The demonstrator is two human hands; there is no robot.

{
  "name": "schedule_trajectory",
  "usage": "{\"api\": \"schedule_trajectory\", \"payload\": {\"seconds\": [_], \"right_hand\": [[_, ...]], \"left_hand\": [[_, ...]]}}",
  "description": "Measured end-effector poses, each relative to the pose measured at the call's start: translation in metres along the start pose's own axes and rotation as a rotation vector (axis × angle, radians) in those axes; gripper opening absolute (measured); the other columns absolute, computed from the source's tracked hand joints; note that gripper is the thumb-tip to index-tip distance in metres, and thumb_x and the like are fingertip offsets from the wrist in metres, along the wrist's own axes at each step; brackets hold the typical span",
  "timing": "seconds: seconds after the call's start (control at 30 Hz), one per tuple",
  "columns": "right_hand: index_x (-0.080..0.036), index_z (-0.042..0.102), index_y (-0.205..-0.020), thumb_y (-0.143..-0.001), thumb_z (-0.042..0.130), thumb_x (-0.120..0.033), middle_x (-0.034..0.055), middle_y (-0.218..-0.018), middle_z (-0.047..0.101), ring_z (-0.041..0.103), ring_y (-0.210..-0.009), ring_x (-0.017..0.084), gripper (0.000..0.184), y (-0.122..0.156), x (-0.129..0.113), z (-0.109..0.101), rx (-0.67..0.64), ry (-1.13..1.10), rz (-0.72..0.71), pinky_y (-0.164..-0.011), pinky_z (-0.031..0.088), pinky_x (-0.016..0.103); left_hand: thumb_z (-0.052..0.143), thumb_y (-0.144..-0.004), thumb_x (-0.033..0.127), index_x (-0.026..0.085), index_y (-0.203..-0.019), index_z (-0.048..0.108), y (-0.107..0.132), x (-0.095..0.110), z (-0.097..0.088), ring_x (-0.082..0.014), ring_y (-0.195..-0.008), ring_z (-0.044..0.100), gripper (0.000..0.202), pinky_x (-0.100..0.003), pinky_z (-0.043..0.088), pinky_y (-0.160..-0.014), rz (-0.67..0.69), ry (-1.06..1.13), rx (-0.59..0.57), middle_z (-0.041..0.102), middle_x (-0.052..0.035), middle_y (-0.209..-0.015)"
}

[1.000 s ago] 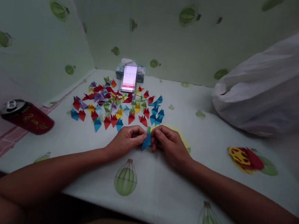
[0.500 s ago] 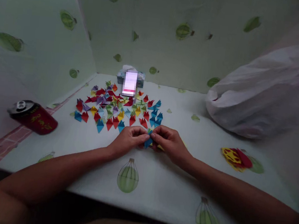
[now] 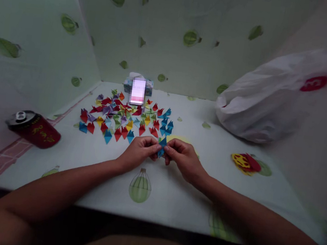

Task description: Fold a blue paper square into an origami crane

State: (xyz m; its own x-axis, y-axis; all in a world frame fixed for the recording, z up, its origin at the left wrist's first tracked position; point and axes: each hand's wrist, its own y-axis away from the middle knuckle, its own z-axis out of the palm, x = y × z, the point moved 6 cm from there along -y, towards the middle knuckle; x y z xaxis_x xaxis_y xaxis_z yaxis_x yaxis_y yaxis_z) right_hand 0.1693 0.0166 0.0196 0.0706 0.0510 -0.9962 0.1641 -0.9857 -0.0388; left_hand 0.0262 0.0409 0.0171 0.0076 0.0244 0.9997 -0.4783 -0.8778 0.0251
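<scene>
A small blue folded paper piece (image 3: 162, 144) is pinched between both my hands, above the middle of the table. My left hand (image 3: 144, 148) grips its left side with thumb and fingers. On its right side, my right hand (image 3: 183, 156) does the same. Beyond my hands, many small origami pieces (image 3: 124, 132) in red, blue, yellow, green and purple lie spread over the cloth. Partly hidden behind my right hand is a yellow round shape (image 3: 179, 138) on the table.
A red drink can (image 3: 37, 129) stands at the left. At the back, a lit phone (image 3: 138, 91) leans against a tissue box (image 3: 149, 88). A white plastic bag (image 3: 251, 105) bulges at the right, with yellow and red flat cutouts (image 3: 244, 163) in front of it.
The blue paper has turned in my fingers so a point now sticks up. My hands stay nearly in place, and more of the yellow shape shows. The view has shifted slightly.
</scene>
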Motion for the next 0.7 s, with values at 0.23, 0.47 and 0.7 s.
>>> {"api": "schedule_trajectory", "payload": {"seconds": [0.23,0.47,0.7], "right_hand": [[-0.017,0.058,-0.072,-0.081,0.074,-0.044,-0.0034,-0.060,0.059,0.054,-0.050,0.009,0.033,0.001,0.005,0.003,-0.016,-0.089,0.023,-0.053,0.043,0.025],[-0.016,0.062,-0.079,-0.081,0.075,-0.044,-0.0013,-0.068,0.064,0.059,-0.054,0.010,0.031,0.002,0.012,0.004,-0.099,-0.285,0.082,-0.057,0.049,0.026],[-0.017,0.061,-0.078,-0.077,0.079,-0.043,-0.0010,-0.068,0.064,0.058,-0.054,0.010,0.032,0.004,0.019,0.008,-0.129,-0.439,0.166,-0.055,0.049,0.025]], "left_hand": [[0.074,-0.078,0.039,0.014,-0.073,0.062,0.001,-0.002,0.002,-0.0095,-0.060,0.055,0.028,-0.023,0.046,-0.060,-0.036,0.051,-0.024,0.061,0.0009,-0.068],[0.075,-0.077,0.040,0.014,-0.075,0.062,0.001,-0.008,0.004,-0.0074,-0.054,0.049,0.030,-0.021,0.040,-0.055,-0.085,0.148,-0.018,0.057,0.0031,-0.062],[0.078,-0.074,0.041,0.015,-0.076,0.061,0.000,-0.014,0.009,-0.0080,-0.055,0.049,0.031,-0.021,0.039,-0.054,-0.133,0.215,-0.028,0.058,0.0031,-0.062]]}}
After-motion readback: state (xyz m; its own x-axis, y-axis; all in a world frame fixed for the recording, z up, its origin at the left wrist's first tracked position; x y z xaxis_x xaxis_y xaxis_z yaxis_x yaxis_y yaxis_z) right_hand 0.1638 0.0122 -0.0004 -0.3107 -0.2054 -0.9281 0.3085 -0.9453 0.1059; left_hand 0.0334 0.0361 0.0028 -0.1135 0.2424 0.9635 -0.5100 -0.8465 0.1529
